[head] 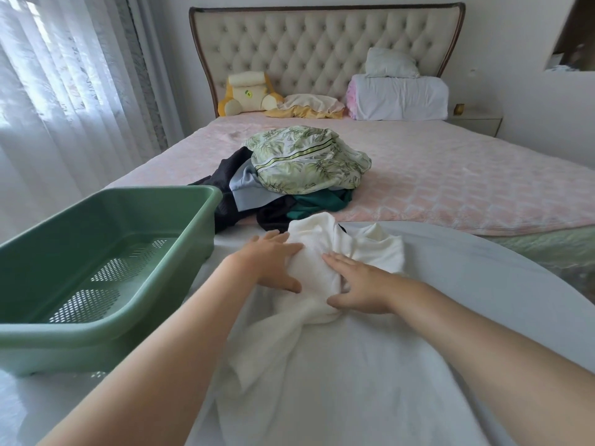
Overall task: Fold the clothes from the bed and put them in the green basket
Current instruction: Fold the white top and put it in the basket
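- Head view, single frame. I have both hands over the white bench [467, 268] that stands at the foot of the bed [450, 175].
- Task item in work: a white knit garment [314, 249], bunched and unfolded, lying on the bench at centre frame. One end reaches toward 12 o'clock and touches the clothes pile; the rest trails toward 6 o'clock.
- Left hand [273, 262]: grip wide, fingers straight and laid flat on the garment's 9 o'clock side, thumb spread. It clasps nothing.
- Right hand [360, 284]: grip wide, fingers straight and flat on the garment's 3 o'clock side, thumb along the lower fold. Nothing pinched.
- Green basket [96, 331]: on the bench at 9 o'clock of the hands, near the left forearm. Perforated floor visible, no clothes inside.
- Unfolded pile on the bed at 12 o'clock of the hands: leaf-print garment [306, 162] on top, black garment [231, 169] at its 9 o'clock edge, light blue garment [248, 191] and dark green garment [315, 204] beneath.
- Farther toward 12 o'clock: tufted headboard [322, 49], a yellow cushion [248, 94] at 11 o'clock, white pillows [399, 96] at 1 o'clock.
- Sheer curtains [64, 91] at 10 o'clock.
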A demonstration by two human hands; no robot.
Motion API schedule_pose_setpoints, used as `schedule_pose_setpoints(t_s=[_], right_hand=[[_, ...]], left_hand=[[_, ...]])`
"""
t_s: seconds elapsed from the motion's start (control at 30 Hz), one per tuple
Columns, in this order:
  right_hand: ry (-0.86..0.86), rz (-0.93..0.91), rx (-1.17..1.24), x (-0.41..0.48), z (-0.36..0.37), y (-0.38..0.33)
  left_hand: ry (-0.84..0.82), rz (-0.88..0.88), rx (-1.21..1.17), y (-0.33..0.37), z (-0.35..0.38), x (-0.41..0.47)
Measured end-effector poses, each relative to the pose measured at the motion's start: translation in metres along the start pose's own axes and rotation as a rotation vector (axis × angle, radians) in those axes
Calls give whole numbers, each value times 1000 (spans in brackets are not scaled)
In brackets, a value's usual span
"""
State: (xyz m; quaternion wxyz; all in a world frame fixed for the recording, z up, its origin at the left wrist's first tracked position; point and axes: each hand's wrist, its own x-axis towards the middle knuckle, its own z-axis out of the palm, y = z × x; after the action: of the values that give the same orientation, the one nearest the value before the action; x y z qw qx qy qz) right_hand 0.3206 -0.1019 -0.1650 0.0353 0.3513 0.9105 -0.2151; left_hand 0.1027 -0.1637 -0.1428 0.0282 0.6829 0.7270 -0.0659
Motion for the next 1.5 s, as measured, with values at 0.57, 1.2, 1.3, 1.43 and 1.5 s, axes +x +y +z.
schedule_pose_setpoints(t_s=[0.57,1.2,1.3,1.43,1.5], right_hand=[[145,33,-244,44,2,1],[-47,-228,-294,-77,40,-104],[-52,-208,-178,-73,41,-101],[-20,-102,27,-66,26,-96],[61,1,166,-62,16,-93]], left_hand=[[161,-5,-335,0,27,-1],[13,-32,-183,-2,14,-135],[85,-96,-337,-5,21,-138],[263,-214,-567,1,5,-143],[326,-202,-698,10,-8,-146]])
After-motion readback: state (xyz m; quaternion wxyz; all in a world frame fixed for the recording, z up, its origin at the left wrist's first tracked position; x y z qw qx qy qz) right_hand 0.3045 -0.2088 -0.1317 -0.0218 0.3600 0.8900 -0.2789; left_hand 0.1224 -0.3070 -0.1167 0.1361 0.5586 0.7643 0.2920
